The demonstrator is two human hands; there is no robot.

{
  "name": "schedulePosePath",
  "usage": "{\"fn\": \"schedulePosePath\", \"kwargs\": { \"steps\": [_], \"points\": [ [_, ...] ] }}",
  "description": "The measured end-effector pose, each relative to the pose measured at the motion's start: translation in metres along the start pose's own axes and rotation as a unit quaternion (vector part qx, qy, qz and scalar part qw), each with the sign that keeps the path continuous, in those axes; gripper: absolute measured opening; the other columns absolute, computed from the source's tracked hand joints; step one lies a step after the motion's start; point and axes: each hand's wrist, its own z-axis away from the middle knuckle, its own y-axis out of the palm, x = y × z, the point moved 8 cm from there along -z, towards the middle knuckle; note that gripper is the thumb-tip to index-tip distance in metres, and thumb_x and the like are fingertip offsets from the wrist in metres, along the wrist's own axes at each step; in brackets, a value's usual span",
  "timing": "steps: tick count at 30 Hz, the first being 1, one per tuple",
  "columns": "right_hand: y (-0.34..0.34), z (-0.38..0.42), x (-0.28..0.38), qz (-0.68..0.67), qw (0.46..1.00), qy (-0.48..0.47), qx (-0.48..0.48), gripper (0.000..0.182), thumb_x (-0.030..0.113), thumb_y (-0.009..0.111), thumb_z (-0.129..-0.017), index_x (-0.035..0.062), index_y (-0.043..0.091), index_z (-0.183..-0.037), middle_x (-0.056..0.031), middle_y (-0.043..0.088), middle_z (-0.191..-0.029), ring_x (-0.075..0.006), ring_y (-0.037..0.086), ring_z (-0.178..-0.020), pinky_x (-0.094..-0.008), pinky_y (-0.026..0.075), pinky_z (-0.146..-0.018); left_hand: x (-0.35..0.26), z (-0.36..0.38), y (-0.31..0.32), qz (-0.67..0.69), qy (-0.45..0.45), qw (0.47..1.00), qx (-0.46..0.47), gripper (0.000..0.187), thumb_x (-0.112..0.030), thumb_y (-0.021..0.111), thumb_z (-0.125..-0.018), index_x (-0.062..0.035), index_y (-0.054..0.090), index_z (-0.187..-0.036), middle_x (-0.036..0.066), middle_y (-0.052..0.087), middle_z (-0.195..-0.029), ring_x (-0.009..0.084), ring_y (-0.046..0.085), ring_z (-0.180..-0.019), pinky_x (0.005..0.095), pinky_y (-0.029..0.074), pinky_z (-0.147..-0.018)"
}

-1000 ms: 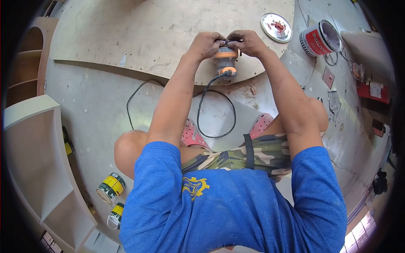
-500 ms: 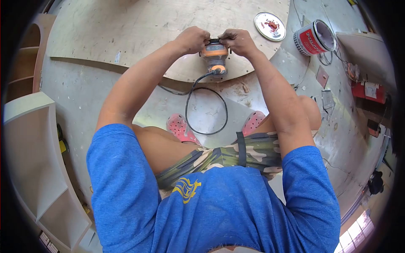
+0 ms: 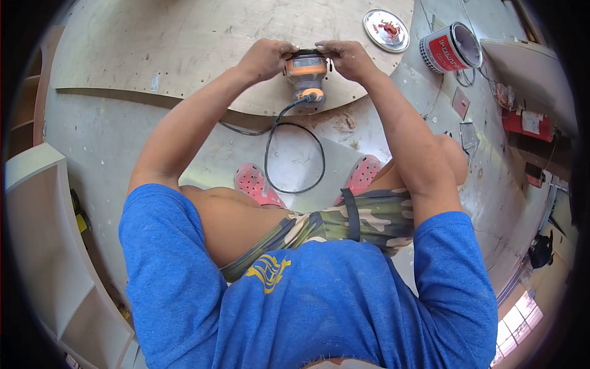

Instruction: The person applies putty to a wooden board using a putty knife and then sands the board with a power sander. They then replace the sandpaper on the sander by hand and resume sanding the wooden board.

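Note:
An orange-and-grey corded power tool [image 3: 306, 71] lies on the pale wooden panel [image 3: 184, 43], its black flat end pointing away from me and its cord end toward me. My left hand [image 3: 268, 59] is closed at the left edge of that black end, fingertips pinched on it. At the opposite edge, my right hand [image 3: 348, 59] is likewise closed, thumb and fingers touching the rim. Whether a thin piece sits between the fingertips cannot be made out. The black cord [image 3: 268, 154] leaves the tool and loops on the floor between my feet.
A round can lid [image 3: 386, 30] with red smears lies on the panel's right side. Beyond it stands an open paint can [image 3: 444, 51] with a red label. White curved shelving [image 3: 52, 246] is at left. A red box [image 3: 527, 125] sits at right.
The whole view has shifted slightly, so most things appear a little further left. Both hands stay at the tool's black end, with the right fingers now straighter along its rim.

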Motion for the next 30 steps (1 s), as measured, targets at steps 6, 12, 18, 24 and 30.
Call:
{"fn": "schedulePosePath", "kwargs": {
  "steps": [6, 12, 18, 24, 30],
  "points": [
    [-0.002, 0.019, 0.020, 0.074, 0.994, -0.078, 0.020, 0.046, -0.008, 0.049, -0.078, 0.0064, 0.065, -0.119, -0.0151, 0.058, -0.131, -0.0312, 0.062, -0.110, -0.0346, 0.049, -0.095, 0.016, 0.008, 0.005, 0.133, 0.008, 0.991, 0.001, 0.029, -0.002, 0.058, -0.090, -0.0038, 0.065, -0.118, 0.013, 0.068, -0.115, 0.0218, 0.067, -0.101, 0.0290, 0.052, -0.090],
    [-0.005, 0.008, 0.024, 0.104, 0.993, -0.024, 0.045, 0.037, 0.006, 0.065, -0.084, 0.0147, 0.067, -0.120, -0.0124, 0.064, -0.120, -0.0302, 0.064, -0.101, -0.0362, 0.052, -0.087, 0.030, 0.007, -0.005, 0.161, -0.106, 0.980, 0.053, 0.024, -0.004, 0.061, -0.087, -0.0022, 0.068, -0.110, 0.013, 0.071, -0.107, 0.0195, 0.068, -0.096, 0.0282, 0.053, -0.086],
    [0.003, 0.004, 0.050, 0.134, 0.974, -0.181, -0.033, 0.026, 0.012, 0.068, -0.084, 0.0123, 0.071, -0.109, -0.0118, 0.068, -0.097, -0.0279, 0.065, -0.086, -0.0352, 0.053, -0.078, 0.004, 0.013, -0.015, -0.024, 0.071, 0.996, -0.038, 0.018, -0.012, 0.062, -0.082, -0.0049, 0.072, -0.096, 0.015, 0.070, -0.085, 0.0315, 0.067, -0.078, 0.0380, 0.054, -0.073],
    [0.012, 0.007, 0.045, 0.148, 0.972, -0.150, -0.101, 0.016, 0.017, 0.065, -0.083, 0.0124, 0.072, -0.097, -0.0101, 0.068, -0.095, -0.0312, 0.065, -0.086, -0.0385, 0.053, -0.077, -0.005, 0.014, -0.013, -0.067, 0.120, 0.989, -0.056, 0.019, -0.015, 0.064, -0.080, -0.0065, 0.072, -0.095, 0.014, 0.069, -0.083, 0.0310, 0.066, -0.078, 0.0402, 0.053, -0.071],
    [0.013, -0.001, 0.047, 0.181, 0.980, -0.044, -0.063, 0.020, 0.027, 0.066, -0.082, 0.0172, 0.071, -0.099, -0.0112, 0.066, -0.094, -0.0306, 0.065, -0.085, -0.0406, 0.053, -0.075, 0.016, 0.004, -0.018, 0.055, 0.006, 0.998, 0.027, 0.017, -0.012, 0.070, -0.080, -0.0027, 0.071, -0.094, 0.012, 0.071, -0.085, 0.0259, 0.069, -0.077, 0.0343, 0.054, -0.069]
  ]
}}
